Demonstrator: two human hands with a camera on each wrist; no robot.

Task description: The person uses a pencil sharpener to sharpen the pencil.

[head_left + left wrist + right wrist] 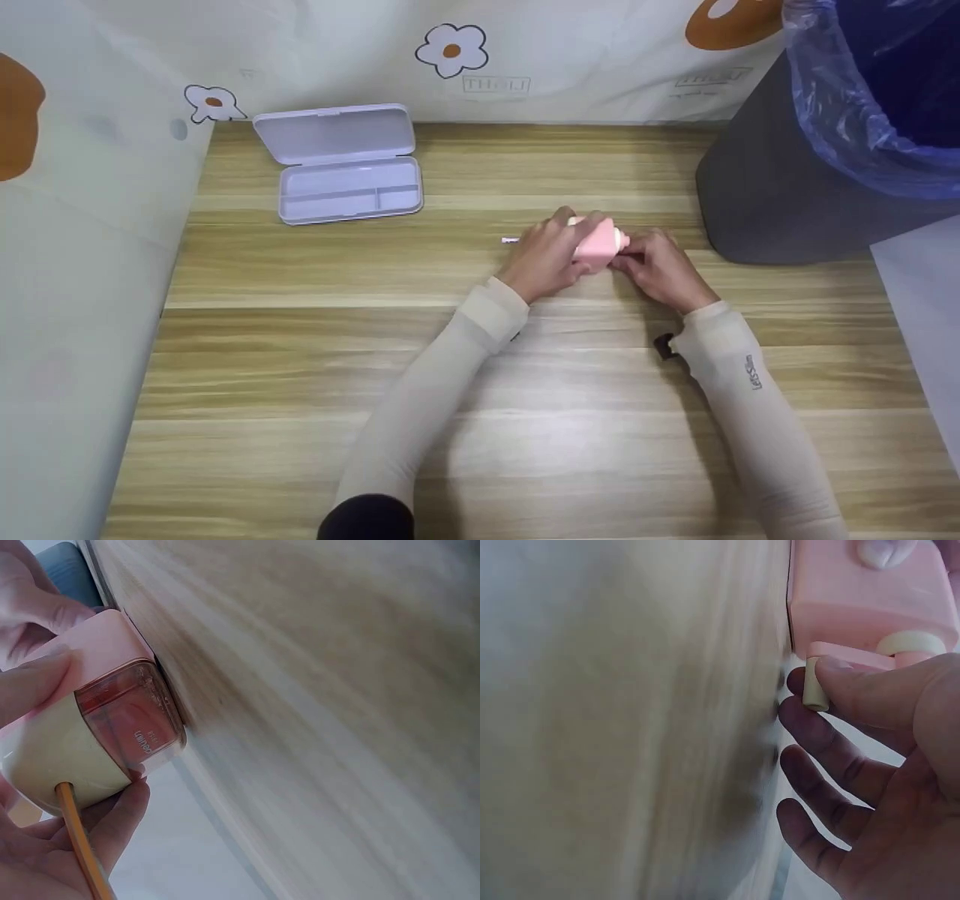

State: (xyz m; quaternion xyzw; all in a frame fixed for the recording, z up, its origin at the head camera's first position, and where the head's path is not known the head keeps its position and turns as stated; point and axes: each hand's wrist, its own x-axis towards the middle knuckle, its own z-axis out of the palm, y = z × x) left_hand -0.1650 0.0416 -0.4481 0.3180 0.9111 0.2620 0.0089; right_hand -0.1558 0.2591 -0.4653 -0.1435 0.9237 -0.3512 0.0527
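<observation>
My left hand [544, 256] grips a pink and cream hand-crank pencil sharpener [598, 249] on the wooden table. In the left wrist view, an orange pencil [81, 844] sticks into the hole in the sharpener's cream face, and its outer length passes along my left palm. Beside that face is the clear shavings drawer [131, 720]. My right hand [664, 271] pinches the crank's cream knob [814, 694] between thumb and index finger, at the end of the pink crank arm [849, 654]. Its other fingers spread apart below. The pencil's tip is hidden inside the sharpener.
A pale lilac pencil case [330, 208] lies with its lid up at the back left, its compartments showing. At the back right stands a grey bin [757, 180] with a blue bag lining it. A flower-printed sheet [360, 45] hangs behind the table.
</observation>
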